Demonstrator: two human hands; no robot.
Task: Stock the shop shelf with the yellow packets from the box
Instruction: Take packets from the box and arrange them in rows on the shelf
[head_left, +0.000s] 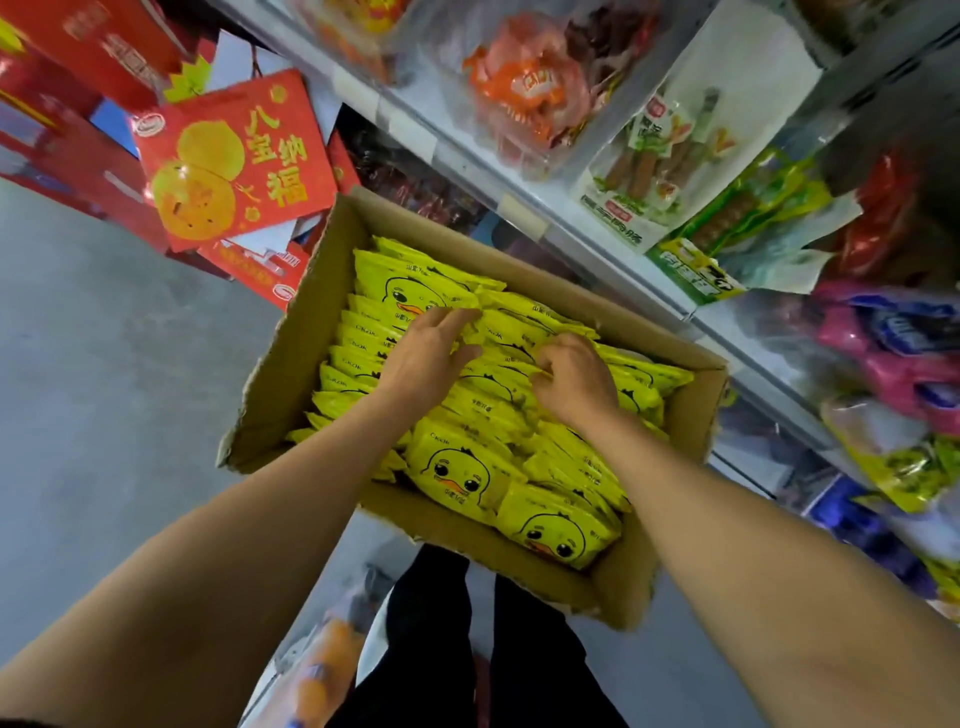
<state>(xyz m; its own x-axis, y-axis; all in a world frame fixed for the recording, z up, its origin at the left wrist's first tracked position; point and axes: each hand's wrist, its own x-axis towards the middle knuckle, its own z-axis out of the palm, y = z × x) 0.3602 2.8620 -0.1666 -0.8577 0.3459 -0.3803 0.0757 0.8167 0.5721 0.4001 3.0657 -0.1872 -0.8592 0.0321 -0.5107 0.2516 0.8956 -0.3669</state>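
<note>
An open cardboard box (291, 364) sits on the floor in front of me, packed with rows of yellow packets (457, 467) printed with a duck face. Both my hands reach into its middle. My left hand (426, 353) lies on the packets with its fingers stretched forward and dipping between them near the far rows. My right hand (574, 382) has its fingers curled down into the packets; the fingertips are hidden, and what they grip cannot be made out. The shop shelf (519, 208) runs along the right of the box.
Snack bags in white, green and pink (883, 338) hang off the shelf on the right. Red gift boxes (234, 161) are stacked at the upper left, against the box's far corner. Grey floor (104, 389) spreads to the left. My dark trouser legs (441, 649) stand below the box.
</note>
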